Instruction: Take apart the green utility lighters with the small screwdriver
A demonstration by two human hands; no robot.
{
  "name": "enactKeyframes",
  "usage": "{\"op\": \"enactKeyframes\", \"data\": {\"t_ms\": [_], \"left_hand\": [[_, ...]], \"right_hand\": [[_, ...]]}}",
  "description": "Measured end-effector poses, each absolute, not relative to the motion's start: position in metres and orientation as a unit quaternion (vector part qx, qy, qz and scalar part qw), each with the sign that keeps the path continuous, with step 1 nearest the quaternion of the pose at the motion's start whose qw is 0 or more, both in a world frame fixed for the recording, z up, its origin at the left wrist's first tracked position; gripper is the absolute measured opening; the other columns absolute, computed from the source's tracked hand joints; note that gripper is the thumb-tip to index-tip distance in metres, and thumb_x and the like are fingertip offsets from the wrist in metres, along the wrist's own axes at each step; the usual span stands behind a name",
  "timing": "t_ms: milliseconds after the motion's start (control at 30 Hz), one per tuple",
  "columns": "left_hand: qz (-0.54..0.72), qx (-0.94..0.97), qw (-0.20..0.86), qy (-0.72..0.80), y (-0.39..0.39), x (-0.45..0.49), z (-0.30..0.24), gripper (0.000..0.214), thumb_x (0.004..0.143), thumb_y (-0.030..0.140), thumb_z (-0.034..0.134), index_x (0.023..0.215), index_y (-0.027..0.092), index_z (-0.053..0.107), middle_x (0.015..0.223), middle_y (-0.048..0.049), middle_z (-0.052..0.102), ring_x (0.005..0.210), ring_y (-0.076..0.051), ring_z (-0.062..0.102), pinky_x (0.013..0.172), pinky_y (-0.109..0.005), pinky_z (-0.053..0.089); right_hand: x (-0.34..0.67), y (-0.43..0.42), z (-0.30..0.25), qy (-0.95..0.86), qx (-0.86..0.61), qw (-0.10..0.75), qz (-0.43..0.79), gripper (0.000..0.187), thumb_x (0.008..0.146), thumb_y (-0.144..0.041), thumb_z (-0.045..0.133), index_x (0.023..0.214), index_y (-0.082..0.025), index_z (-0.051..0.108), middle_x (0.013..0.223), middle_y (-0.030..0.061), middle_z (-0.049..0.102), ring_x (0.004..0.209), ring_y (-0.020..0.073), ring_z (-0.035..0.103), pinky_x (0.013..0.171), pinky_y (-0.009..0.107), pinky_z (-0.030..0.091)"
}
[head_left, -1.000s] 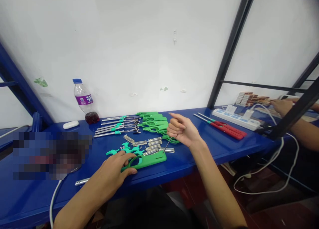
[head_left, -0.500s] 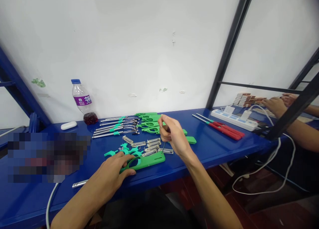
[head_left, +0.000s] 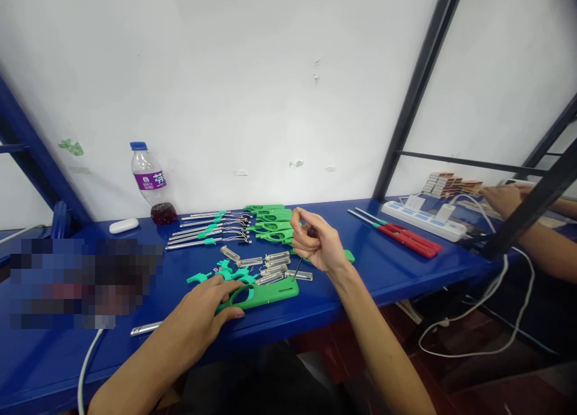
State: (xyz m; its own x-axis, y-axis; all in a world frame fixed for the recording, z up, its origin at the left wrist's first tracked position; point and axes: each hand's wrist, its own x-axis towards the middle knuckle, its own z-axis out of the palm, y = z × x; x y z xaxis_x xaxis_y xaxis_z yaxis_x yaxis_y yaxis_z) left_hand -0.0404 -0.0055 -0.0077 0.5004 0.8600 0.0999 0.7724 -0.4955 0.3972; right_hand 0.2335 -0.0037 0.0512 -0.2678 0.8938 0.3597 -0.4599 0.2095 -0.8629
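Observation:
My left hand [head_left: 202, 310] is closed around the loop end of a green gas lighter [head_left: 274, 290], which lies near the table's front edge. A silver metal tube [head_left: 145, 329] sticks out to the left, from under that hand. In my right hand [head_left: 321, 246] is a screwdriver [head_left: 297, 267], its dark handle mostly hidden by the fingers. The thin shaft points down, with its tip at the upper right end of the green body. Teal plastic parts [head_left: 234, 274] and several clear fuel tanks [head_left: 276, 258] lie just behind the lighter.
Behind lie green lighter shells [head_left: 273, 213] and metal rods with wires [head_left: 193, 245]. Two red lighters [head_left: 408, 239] and a white power strip [head_left: 424, 219] are to the right. A drink bottle [head_left: 151, 183] and white case [head_left: 124, 225] stand left. Another person's hand [head_left: 502, 199] shows far right.
My right hand has turned a little, its fingers curling differently around the screwdriver handle. The tip stays on the lighter. My left hand holds its place.

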Motion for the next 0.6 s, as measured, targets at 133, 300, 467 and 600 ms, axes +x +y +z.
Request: {"op": "enactKeyframes", "data": {"t_ms": [133, 300, 467, 600], "left_hand": [[0.138, 0.855, 0.138, 0.48, -0.003, -0.041, -0.013, 0.042, 0.092, 0.041, 0.061, 0.13, 0.028, 0.073, 0.104, -0.0093, 0.071, 0.102, -0.032, 0.067, 0.092, -0.041, 0.052], [0.136, 0.854, 0.143, 0.482, -0.001, -0.044, -0.011, 0.043, 0.093, 0.043, 0.062, 0.131, 0.029, 0.073, 0.108, -0.0102, 0.073, 0.105, -0.034, 0.068, 0.094, -0.043, 0.052], [0.105, 0.855, 0.165, 0.48, 0.0, -0.045, -0.004, 0.045, 0.093, 0.047, 0.062, 0.133, 0.029, 0.073, 0.115, -0.0118, 0.074, 0.109, -0.036, 0.068, 0.098, -0.047, 0.052], [0.102, 0.854, 0.166, 0.482, -0.002, -0.044, -0.001, 0.045, 0.094, 0.046, 0.062, 0.135, 0.029, 0.072, 0.119, -0.0122, 0.074, 0.112, -0.036, 0.068, 0.099, -0.047, 0.052]], "right_hand": [[0.235, 0.002, 0.05, -0.5, -0.214, 0.594, 0.593, 0.035, 0.092, -0.046, 0.068, 0.071, -0.022, 0.054, 0.047, -0.0149, 0.016, 0.043, 0.0062, 0.005, 0.037, 0.016, 0.013], [0.239, 0.009, 0.047, -0.462, -0.226, 0.612, 0.601, 0.034, 0.089, -0.042, 0.069, 0.068, -0.022, 0.051, 0.046, -0.0149, 0.017, 0.043, 0.0066, 0.004, 0.035, 0.016, 0.013], [0.24, 0.008, 0.048, -0.461, -0.221, 0.607, 0.609, 0.034, 0.087, -0.041, 0.07, 0.066, -0.022, 0.05, 0.046, -0.0151, 0.015, 0.043, 0.0065, 0.004, 0.035, 0.017, 0.012], [0.238, 0.002, 0.052, -0.488, -0.205, 0.593, 0.607, 0.036, 0.089, -0.043, 0.069, 0.065, -0.022, 0.051, 0.046, -0.0151, 0.014, 0.042, 0.0063, 0.004, 0.036, 0.018, 0.011]]}}
